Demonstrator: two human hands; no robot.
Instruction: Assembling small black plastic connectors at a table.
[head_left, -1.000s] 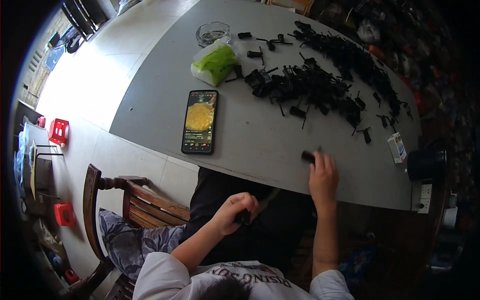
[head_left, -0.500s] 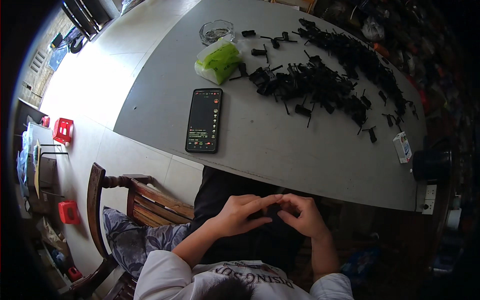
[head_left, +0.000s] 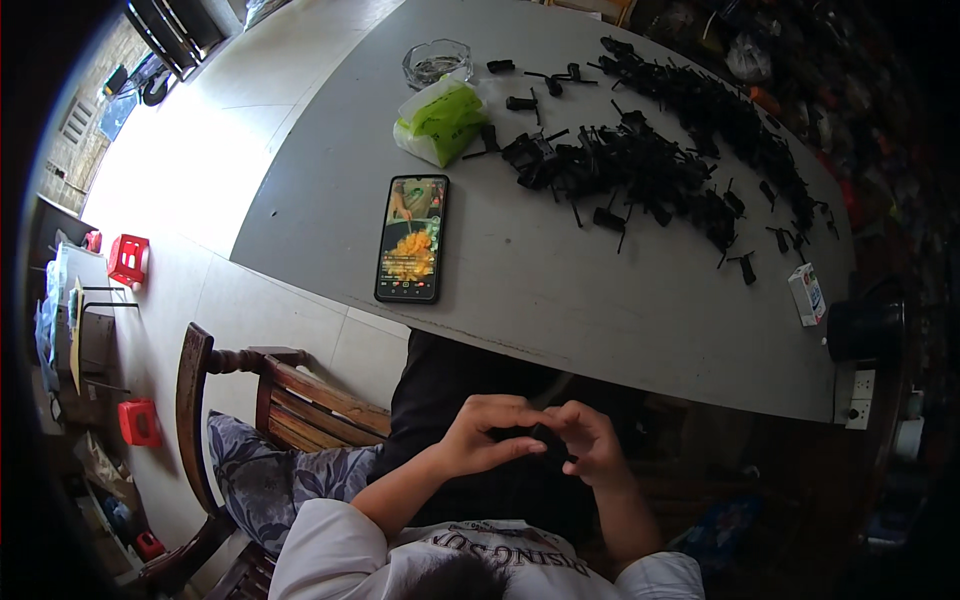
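Over my lap, in front of the table edge, my left hand (head_left: 487, 436) and my right hand (head_left: 588, 440) meet at the fingertips, fingers curled. A small dark shape shows between them, hard to make out against my black trousers. On the table lie heaps of small black plastic parts (head_left: 640, 175) with thin stems, beyond my hands. A phone (head_left: 412, 240) lies face up at the table's near left, its screen lit with a picture of orange food in a pan.
Behind the phone are a crumpled green and white plastic bag (head_left: 440, 122) and a glass ashtray (head_left: 437, 64). A small white box (head_left: 806, 295) and a dark round container (head_left: 865, 330) are at the right. A wooden chair (head_left: 325, 400) with a patterned cushion (head_left: 250, 470) stands at my left.
My hands have drawn a little lower and closer together, the right one shifting left with its fingers curling more. The phone's screen has gone from dark to a bright food picture.
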